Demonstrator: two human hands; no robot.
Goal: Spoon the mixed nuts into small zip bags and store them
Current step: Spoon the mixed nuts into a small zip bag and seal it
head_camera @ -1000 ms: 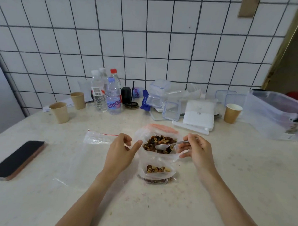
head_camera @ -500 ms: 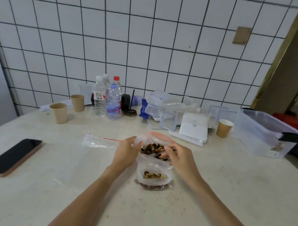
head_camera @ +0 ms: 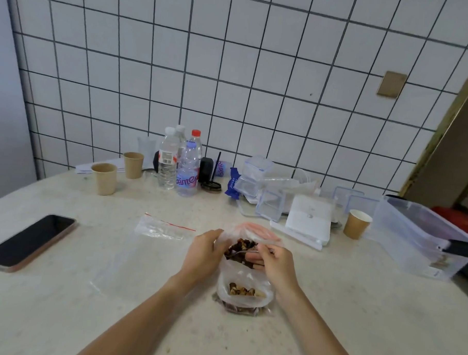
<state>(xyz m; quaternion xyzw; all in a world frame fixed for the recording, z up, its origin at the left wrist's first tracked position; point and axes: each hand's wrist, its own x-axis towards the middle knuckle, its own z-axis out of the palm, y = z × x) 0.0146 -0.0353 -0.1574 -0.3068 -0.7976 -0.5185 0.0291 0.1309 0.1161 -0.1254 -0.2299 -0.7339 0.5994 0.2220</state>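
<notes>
A big clear bag with a pink zip rim (head_camera: 254, 230) stands open at the table's middle, with mixed nuts (head_camera: 240, 247) inside. My left hand (head_camera: 204, 254) grips its left rim. My right hand (head_camera: 273, 262) holds a metal spoon (head_camera: 240, 252) whose bowl dips into the nuts. Just in front of it, a small clear zip bag (head_camera: 245, 290) with some nuts in it lies on top of another filled bag (head_camera: 240, 309). An empty zip bag with a red line (head_camera: 163, 229) lies flat to the left.
A phone (head_camera: 27, 242) lies at the left. Paper cups (head_camera: 104, 178) (head_camera: 357, 223), water bottles (head_camera: 186, 172), clear lidded boxes (head_camera: 257, 178), a white packet (head_camera: 307, 220) and a large clear tub (head_camera: 418, 236) line the back and right by the tiled wall.
The head camera has tilted up, so the hands sit lower in view. My right hand moved in over the big bag and the spoon now dips into the nuts. My left hand closed on the rim.
</notes>
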